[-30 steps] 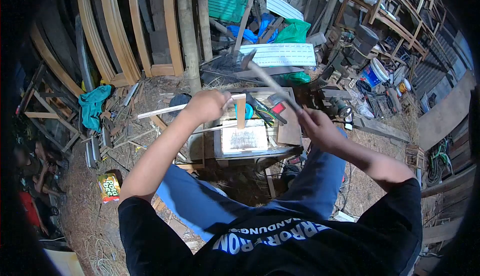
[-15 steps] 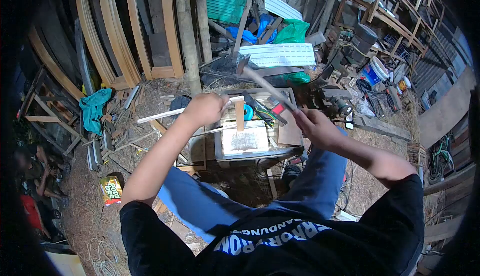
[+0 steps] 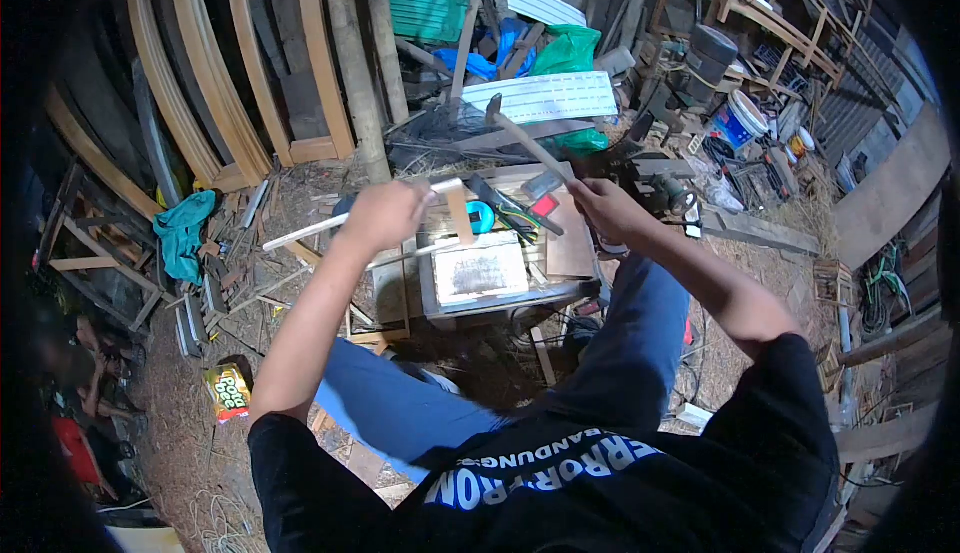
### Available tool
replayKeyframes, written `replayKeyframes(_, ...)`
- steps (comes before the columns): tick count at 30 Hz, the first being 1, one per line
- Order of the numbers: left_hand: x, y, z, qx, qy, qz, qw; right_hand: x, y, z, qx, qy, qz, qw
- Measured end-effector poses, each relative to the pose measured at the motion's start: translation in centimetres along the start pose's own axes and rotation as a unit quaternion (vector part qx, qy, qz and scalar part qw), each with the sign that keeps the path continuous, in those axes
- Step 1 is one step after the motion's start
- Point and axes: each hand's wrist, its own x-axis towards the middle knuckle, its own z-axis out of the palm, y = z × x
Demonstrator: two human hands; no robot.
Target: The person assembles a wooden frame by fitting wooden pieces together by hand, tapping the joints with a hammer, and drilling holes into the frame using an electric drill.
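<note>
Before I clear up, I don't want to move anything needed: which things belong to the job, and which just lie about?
Likely in the job: hammer, in the right hand; wood strip, in the left hand; table.
Seemingly just lying about: snack bag, teal cloth, bucket, green bag.

Here's the white panel, with a green plastic bag just beyond it! Bucket out to the panel's right, teal cloth well off to its left.

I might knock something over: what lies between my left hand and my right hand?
In the head view, between left hand and right hand: the held wooden piece, a round teal item, dark-and-green tools and a red item.
</note>
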Motion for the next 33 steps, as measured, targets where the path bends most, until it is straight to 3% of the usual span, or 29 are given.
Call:
replayKeyframes(3,-0.1,-0.6,-2.1,-0.021,0.068,-0.045,0.996,3.8,2.8,2.0,-0.153,0.034,0.002,0.988)
replayKeyframes(6,-0.8,-0.9,-4.8,-0.085,0.139,-0.074,0.984,7.3,7.2,4.9,-0.275,0.082,-0.062,0.956)
replayKeyframes(8,-1.5,-1.0,-6.5,-0.152,0.165,-0.094,0.970,7.1,7.2,6.0,-0.274,0.079,-0.029,0.958)
replayKeyframes(10,-2.4,-0.8,-7.2,-0.222,0.219,-0.078,0.947,8.0,8.8,6.9,-0.260,0.105,-0.057,0.958)
replayKeyframes(13,-3.0,-0.6,-6.5,-0.305,0.276,-0.065,0.909,8.2,9.1,6.3,-0.303,0.065,-0.091,0.946)
replayKeyframes(16,-3.5,0.1,-5.9,-0.436,0.272,-0.093,0.853,8.1,6.5,5.6,-0.089,0.090,-0.199,0.972)
replayKeyframes(17,-3.7,0.3,-5.8,-0.459,0.268,-0.085,0.843,7.6,4.5,4.9,0.025,0.042,-0.230,0.972)
replayKeyframes(21,-4.0,1.4,-5.3,-0.457,0.302,-0.071,0.834,0.8,-5.4,2.3,0.318,-0.055,-0.336,0.885)
replayKeyframes(24,-4.3,1.9,-6.0,-0.484,0.322,-0.082,0.809,-1.6,-8.4,1.4,0.251,-0.039,-0.352,0.901)
replayKeyframes(28,-4.1,3.0,-6.9,-0.530,0.352,-0.070,0.769,-1.4,-9.9,1.7,0.417,-0.060,-0.369,0.829)
replayKeyframes(32,-3.8,3.6,-4.9,-0.575,0.358,-0.100,0.729,-2.2,-11.1,1.5,0.420,-0.007,-0.346,0.839)
replayKeyframes(33,-4.1,1.9,-3.5,-0.574,0.326,-0.073,0.747,-2.2,-11.0,1.6,0.425,0.001,-0.341,0.839)
